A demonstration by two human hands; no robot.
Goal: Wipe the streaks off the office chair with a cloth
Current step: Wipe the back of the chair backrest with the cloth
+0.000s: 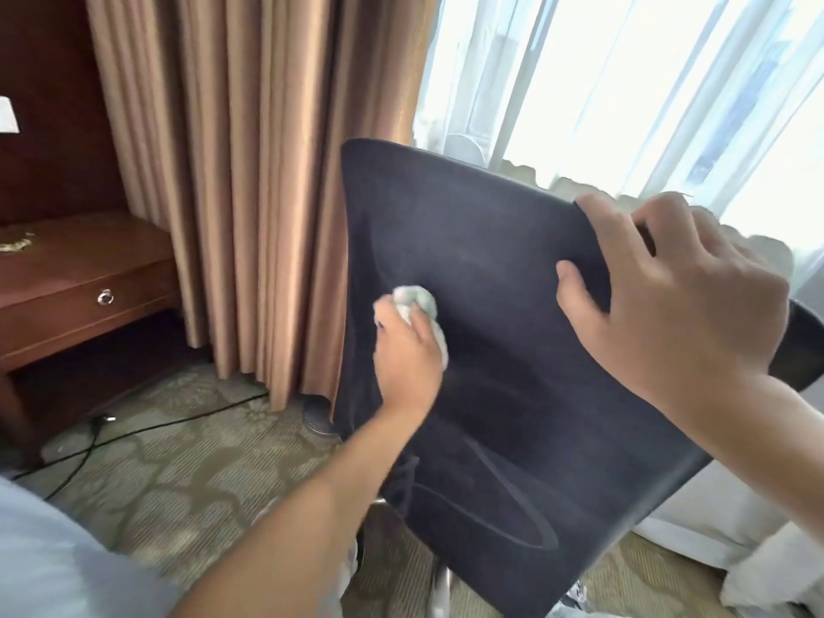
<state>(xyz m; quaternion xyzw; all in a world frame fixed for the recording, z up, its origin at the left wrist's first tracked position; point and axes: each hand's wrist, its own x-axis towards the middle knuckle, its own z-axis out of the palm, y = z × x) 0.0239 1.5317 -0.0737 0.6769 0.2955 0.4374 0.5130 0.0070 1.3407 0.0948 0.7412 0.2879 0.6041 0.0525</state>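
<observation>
1. Across the centre of the frame, the office chair [512,350] is showing its dark backrest to the camera, tilting so its long axis is running from the upper left down to the lower right.
2. Faint curved streaks [499,497] are showing on the lower part of the backrest.
3. At centre left, the left hand [408,359] is closing its grip around a bunched pale cloth [417,305] and pressing it against the backrest.
4. At the right, the right hand [669,296] is gripping the backrest's upper right edge, thumb on the near face and fingers curling over the edge.
5. At the left, brown curtains [249,171] are hanging just beside the chair, with a wooden bench [89,278] farther left.
6. On the patterned carpet [178,461] at the lower left, a black cable [133,432] is lying.
7. At the upper right, sheer curtains [624,82] are covering a bright window.
</observation>
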